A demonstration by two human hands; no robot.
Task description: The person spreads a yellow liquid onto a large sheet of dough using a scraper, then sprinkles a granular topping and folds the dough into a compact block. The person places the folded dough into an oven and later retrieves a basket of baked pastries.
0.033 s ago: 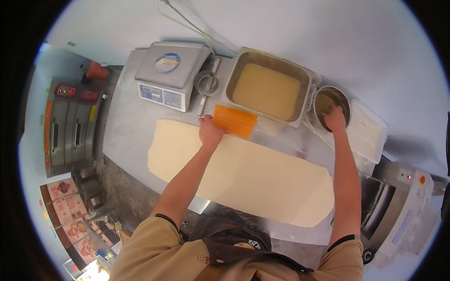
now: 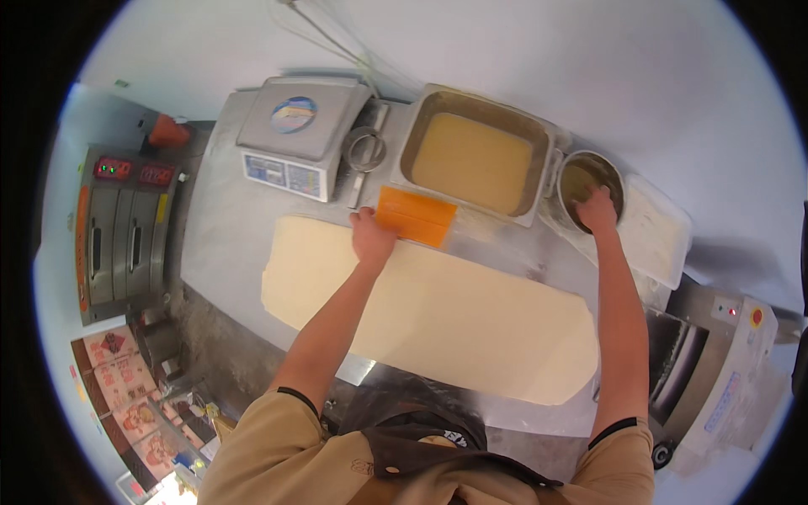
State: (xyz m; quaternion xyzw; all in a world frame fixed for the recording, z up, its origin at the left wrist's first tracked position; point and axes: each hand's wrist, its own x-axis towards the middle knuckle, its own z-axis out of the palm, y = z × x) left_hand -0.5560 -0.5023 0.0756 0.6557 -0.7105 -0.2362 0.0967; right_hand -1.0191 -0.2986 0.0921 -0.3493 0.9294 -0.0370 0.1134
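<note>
A long, flat sheet of pale dough (image 2: 429, 311) lies across the metal table in front of me. At its far edge my left hand (image 2: 373, 239) is closed on the near left corner of a flat orange dough scraper (image 2: 418, 216). My right hand (image 2: 596, 209) reaches down into a round metal pot (image 2: 623, 189) at the far right. Its fingers are bunched near the yellowish contents, and their tips are partly hidden; what they hold, if anything, cannot be made out.
Left of the pot stands a deep rectangular metal pan (image 2: 407, 160) of yellowish liquid or batter. A digital scale (image 2: 290, 126) and a round metal ring-shaped tool (image 2: 364, 150) are farther left. A white tray with flour (image 2: 652, 227) and a machine (image 2: 715, 370) are on the right; an oven (image 2: 118, 244) is at left.
The whole view has shifted slightly, so things sit a little farther left. Both hands keep their places, at the scraper and in the pot.
</note>
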